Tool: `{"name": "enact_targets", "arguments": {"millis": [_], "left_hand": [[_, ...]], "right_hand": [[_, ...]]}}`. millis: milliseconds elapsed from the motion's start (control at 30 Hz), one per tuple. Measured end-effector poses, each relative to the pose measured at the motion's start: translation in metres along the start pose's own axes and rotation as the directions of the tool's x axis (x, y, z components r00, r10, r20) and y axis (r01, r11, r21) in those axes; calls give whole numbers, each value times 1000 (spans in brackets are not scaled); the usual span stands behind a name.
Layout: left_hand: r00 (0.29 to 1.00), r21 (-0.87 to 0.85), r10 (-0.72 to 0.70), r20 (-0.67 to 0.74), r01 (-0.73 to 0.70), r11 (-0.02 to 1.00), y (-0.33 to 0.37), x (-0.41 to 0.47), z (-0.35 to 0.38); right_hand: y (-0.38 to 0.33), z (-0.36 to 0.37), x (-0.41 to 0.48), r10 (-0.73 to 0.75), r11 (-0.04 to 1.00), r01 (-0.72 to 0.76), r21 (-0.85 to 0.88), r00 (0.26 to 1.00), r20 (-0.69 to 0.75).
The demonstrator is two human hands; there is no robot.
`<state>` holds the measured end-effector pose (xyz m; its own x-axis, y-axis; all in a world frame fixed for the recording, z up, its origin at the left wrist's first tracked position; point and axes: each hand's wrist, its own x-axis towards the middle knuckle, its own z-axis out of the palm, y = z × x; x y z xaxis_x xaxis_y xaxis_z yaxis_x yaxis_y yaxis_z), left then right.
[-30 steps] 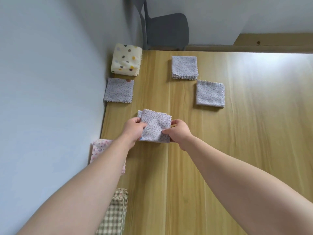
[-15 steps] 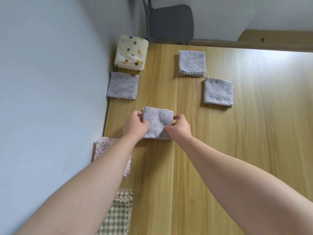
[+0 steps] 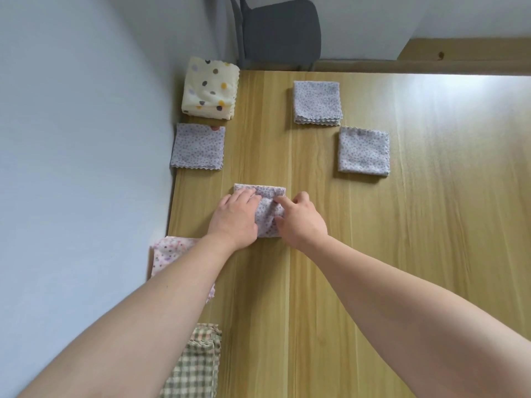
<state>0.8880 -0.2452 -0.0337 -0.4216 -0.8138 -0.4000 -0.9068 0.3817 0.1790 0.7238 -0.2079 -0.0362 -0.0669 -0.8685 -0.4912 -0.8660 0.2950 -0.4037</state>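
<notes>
A small lilac dotted cloth (image 3: 268,214), folded, lies on the wooden table (image 3: 402,254) near its left edge. My left hand (image 3: 234,218) lies flat on the cloth's left half with its fingers stretched toward the far edge. My right hand (image 3: 301,219) rests on the cloth's right side, its index finger pointing onto the fabric and the other fingers curled. Three more folded lilac cloths lie further back: one (image 3: 198,146) by the wall, a stack (image 3: 317,102) at the centre back, one (image 3: 363,150) to the right.
A cream polka-dot folded cloth (image 3: 209,88) sits in the far left corner. A pink floral cloth (image 3: 166,254) and a green checked cloth (image 3: 192,366) lie along the left edge near me. The wall runs along the left. A grey chair (image 3: 281,33) stands beyond the table.
The cloth, held up between both hands a second ago, has been laid down on the table. My left hand now lies flat over it and my right finger rests on it.
</notes>
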Motion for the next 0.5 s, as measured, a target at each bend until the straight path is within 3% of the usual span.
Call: {"name": "enact_targets", "arguments": {"millis": [100, 200, 267, 367, 500], "left_hand": [[992, 11, -54, -111, 55, 998, 18, 10, -11], [983, -86, -35, -182, 20, 996, 47, 28, -20], [986, -146, 4, -164, -28, 989, 67, 40, -26], [991, -167, 45, -126, -65, 984, 93, 57, -31], [997, -178, 50, -53, -58, 982, 112, 65, -31]], "right_hand": [[8, -14, 3, -24, 997, 33, 76, 993, -111], [32, -38, 12, 104, 992, -80, 103, 961, -257], [52, -57, 23, 161, 987, -161, 25, 938, -306], [83, -81, 42, 194, 972, -221, -76, 944, -266], [108, -86, 60, 164, 984, -171, -48, 979, -120]]}}
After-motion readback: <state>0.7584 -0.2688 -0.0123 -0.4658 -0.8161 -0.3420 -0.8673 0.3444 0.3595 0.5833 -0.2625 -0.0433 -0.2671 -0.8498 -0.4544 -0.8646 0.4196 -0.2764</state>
